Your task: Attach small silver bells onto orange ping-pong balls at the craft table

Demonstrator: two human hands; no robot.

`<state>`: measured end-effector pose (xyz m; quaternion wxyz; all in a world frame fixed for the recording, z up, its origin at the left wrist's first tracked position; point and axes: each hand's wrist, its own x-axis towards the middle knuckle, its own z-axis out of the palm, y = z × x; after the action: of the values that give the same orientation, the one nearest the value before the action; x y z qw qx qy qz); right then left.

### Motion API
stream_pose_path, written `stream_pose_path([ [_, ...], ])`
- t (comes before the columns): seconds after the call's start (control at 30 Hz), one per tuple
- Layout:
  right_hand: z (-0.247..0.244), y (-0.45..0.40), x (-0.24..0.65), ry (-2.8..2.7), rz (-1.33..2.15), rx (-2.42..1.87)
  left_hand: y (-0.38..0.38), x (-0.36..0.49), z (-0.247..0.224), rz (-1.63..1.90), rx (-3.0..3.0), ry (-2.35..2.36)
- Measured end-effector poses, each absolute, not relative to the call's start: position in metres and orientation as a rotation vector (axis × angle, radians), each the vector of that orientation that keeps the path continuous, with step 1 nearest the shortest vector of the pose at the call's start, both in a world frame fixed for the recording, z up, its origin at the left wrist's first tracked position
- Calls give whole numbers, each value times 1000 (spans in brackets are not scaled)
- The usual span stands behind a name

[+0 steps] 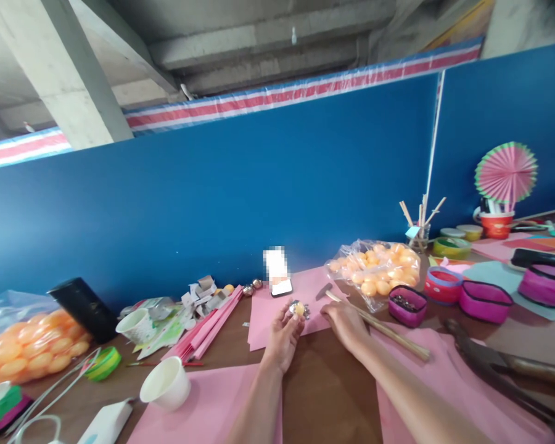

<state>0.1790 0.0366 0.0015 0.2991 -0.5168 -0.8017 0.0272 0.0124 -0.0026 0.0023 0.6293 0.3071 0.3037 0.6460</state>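
Near the middle of the table, my left hand (283,338) is closed round a small pale-orange ball (298,309) with shiny silvery pieces about it. To its right, my right hand (346,320) is palm down, with its fingers curled and their tips close together. Whatever those fingers hold, if anything, is hidden. My right hand covers part of the wooden handle of a hammer (398,336); I cannot tell whether it grips it. The hammer's head lies over the pink paper (264,320) just beyond my right fingers.
Behind my right hand rests a clear bag of orange balls (379,271), beside a magenta container (407,306) of small dark pieces. A larger hammer (504,361) lies at right. A phone (281,287) leans on the blue partition (259,185). A white cup (165,385) stands at left.
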Motion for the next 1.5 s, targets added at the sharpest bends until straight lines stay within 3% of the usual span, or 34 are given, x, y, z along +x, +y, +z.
stream_pose_path([
  [0.33,6,24,155,-1467,1077,-883,-2,16,-1,1429,826,782],
  [0.5,6,19,149,-1374,1341,-691,-3,18,-1,1424,876,793],
  [0.77,9,19,151,-1344,1557,-578,-3,19,-1,1408,986,831],
  [1.5,9,21,154,-1413,1480,-696,-2,17,-3,1417,1037,872],
])
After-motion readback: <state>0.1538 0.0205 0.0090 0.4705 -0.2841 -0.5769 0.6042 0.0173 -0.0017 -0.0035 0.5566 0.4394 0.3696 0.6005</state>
